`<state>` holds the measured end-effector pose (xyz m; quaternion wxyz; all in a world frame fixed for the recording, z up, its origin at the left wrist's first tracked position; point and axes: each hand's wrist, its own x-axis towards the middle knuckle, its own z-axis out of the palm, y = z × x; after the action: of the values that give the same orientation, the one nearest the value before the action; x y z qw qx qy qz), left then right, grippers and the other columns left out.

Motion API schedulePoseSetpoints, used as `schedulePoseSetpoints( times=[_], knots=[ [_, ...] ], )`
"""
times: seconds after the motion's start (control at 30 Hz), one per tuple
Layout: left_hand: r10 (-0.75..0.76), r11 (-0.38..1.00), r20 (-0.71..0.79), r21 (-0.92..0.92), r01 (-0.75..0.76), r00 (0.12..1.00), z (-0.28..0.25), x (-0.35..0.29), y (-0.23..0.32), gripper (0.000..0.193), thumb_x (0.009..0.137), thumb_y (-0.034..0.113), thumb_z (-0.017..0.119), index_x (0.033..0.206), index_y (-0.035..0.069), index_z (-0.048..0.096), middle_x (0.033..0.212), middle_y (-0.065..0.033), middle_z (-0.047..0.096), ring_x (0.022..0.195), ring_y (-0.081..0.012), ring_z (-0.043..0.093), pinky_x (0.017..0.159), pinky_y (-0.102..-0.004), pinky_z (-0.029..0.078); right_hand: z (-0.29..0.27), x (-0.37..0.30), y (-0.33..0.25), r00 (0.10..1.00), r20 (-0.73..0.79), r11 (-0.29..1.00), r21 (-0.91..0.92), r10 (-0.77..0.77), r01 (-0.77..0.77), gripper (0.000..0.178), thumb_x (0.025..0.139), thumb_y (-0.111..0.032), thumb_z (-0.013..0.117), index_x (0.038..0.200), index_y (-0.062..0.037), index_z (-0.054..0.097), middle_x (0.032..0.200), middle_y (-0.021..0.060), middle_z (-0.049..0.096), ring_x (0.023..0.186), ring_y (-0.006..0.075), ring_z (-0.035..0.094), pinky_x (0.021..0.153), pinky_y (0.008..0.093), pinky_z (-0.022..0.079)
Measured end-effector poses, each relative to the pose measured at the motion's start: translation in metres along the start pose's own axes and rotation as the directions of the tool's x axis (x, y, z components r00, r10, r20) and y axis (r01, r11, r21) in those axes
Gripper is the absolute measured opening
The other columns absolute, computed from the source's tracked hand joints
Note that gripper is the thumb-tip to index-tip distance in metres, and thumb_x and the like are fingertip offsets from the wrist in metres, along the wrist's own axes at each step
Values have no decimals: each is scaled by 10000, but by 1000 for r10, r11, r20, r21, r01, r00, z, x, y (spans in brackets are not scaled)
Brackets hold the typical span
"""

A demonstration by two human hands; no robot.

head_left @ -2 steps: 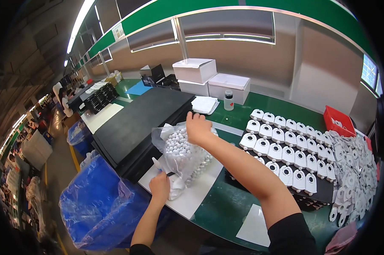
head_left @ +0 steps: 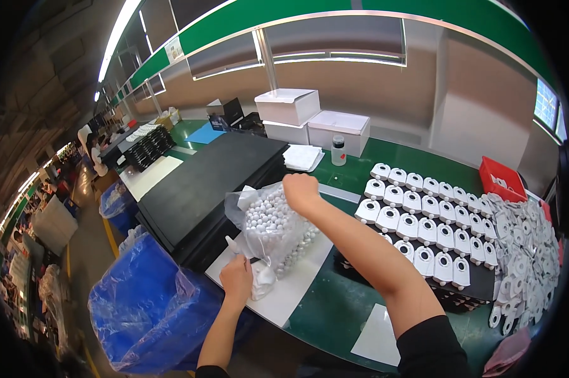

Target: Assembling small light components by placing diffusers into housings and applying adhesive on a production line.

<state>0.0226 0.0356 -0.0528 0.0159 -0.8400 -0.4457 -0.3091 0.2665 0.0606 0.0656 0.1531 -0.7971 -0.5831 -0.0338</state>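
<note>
In the head view, a clear bag point(head_left: 269, 220) packed with small white balls sits on a white board point(head_left: 291, 297) at the near edge of the green table point(head_left: 328, 315). The right hand point(head_left: 301, 193) grips the bag's upper corner, the one toward the table's far edge; its fingers are folded in on the plastic, their tips hidden. The left hand point(head_left: 236, 277) is beside the bag's lower end, over the table's near edge, its fingers curled tight around a white piece point(head_left: 232, 243) whose tip pokes up above them; the rest is hidden. Left of the bag, a black stack point(head_left: 215, 179) lies along the near edge, and a blue liner point(head_left: 149, 309) bulges just off that edge. Toward the far edge are white boxes point(head_left: 287, 106), a bottle point(head_left: 339, 152) and papers point(head_left: 303, 157). Toward the table's right end, white parts point(head_left: 427, 228) stand in rows on a black tray point(head_left: 480, 285), with a loose heap point(head_left: 525, 261) of similar parts beyond, touching a red bin point(head_left: 500, 181). A paper point(head_left: 378, 337) lies at the near edge, by the right arm's dark sleeve point(head_left: 431, 349).
</note>
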Motion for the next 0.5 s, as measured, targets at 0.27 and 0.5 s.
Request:
schedulePoseSetpoints(
  times=[0.27,0.5],
  knots=[
    [-153,928,-170,-364,83,973,-17,108,21,598,738,232,660,1209,-33,405,1130,-210,502,891,-315,573,797,-385,441,-8,-7,45,988,-150,938,345,27,27,416,759,-383,587,981,-32,567,931,192,608,911,348,583,774,435,469],
    [-96,967,-45,-242,82,994,24,187,22,211,721,96,587,920,26,604,911,-178,614,908,-356,560,805,-431,428,-14,-33,-19,988,67,957,-248,-141,154,949,603,-370,735,1338,-29,242,1223,247,445,1147,348,444,841,522,418]
  ],
)
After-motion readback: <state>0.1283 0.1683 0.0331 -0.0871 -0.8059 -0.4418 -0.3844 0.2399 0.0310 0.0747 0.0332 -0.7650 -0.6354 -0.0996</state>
